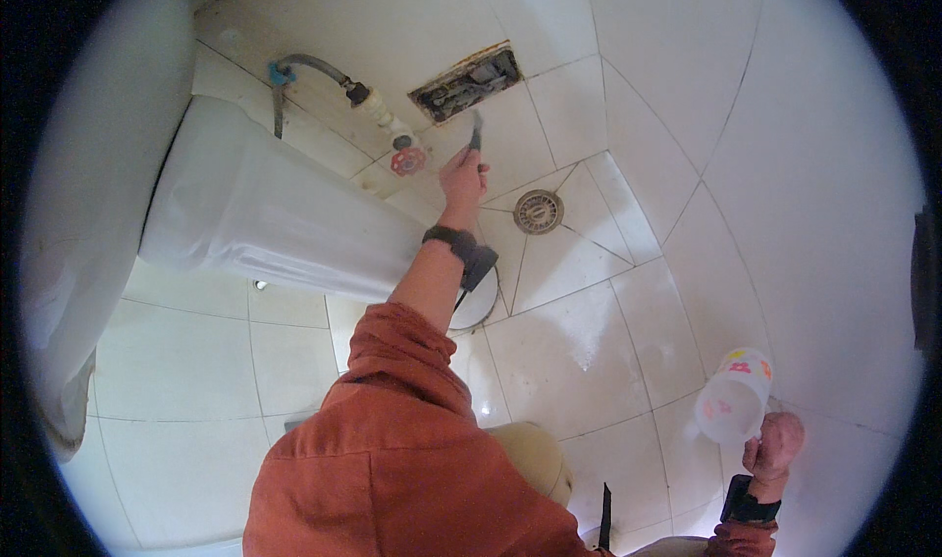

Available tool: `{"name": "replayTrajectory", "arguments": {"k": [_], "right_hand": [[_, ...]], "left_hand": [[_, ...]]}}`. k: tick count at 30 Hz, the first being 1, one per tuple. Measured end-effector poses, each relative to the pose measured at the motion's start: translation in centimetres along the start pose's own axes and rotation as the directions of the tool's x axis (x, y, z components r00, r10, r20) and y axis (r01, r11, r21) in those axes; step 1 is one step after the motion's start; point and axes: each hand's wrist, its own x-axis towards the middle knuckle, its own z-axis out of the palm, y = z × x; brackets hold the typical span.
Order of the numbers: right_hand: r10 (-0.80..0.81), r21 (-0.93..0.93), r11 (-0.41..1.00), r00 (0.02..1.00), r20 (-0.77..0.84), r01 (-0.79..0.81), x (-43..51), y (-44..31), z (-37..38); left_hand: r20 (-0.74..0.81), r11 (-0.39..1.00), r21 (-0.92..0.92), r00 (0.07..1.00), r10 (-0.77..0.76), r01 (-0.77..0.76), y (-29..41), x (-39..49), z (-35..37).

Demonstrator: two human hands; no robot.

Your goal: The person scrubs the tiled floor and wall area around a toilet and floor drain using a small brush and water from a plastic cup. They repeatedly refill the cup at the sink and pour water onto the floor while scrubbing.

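My left hand (464,181) grips a small dark-handled tool (476,130), whose pale tip is blurred; I cannot tell whether it is a brush or a scraper. The tip lies just below a rectangular recess (465,82) in the tiles, which has a rusty rim and a rough, dirty grey inside. At the far right, my right hand (776,445) holds a translucent plastic mug (734,399) by its handle side. Coloured flowers decorate the mug, and its mouth tilts toward me. Whether it contains water is unclear.
A red handwheel valve (407,161) with a grey hose (313,62) sits left of the recess. White ceramic (294,211) fills the left side. A round floor drain (539,212) lies right of my left hand. My bent knee (533,454) shows below, over wet-looking tiles (559,358).
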Motion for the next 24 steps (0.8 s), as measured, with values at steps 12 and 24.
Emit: {"name": "replayTrajectory", "arguments": {"k": [12,24], "right_hand": [[0.039,0.008,0.999,0.999,0.034,-0.039,0.2,-0.4,-0.3],[0.034,0.031,0.999,0.999,0.043,-0.035,-0.3,0.1,-0.1]], "left_hand": [[0.068,0.999,0.032,0.998,-0.010,0.007,0.6,1.0,0.7],[-0.202,0.996,0.083,0.978,0.049,-0.033,-1.7,0.1,-1.9]]}}
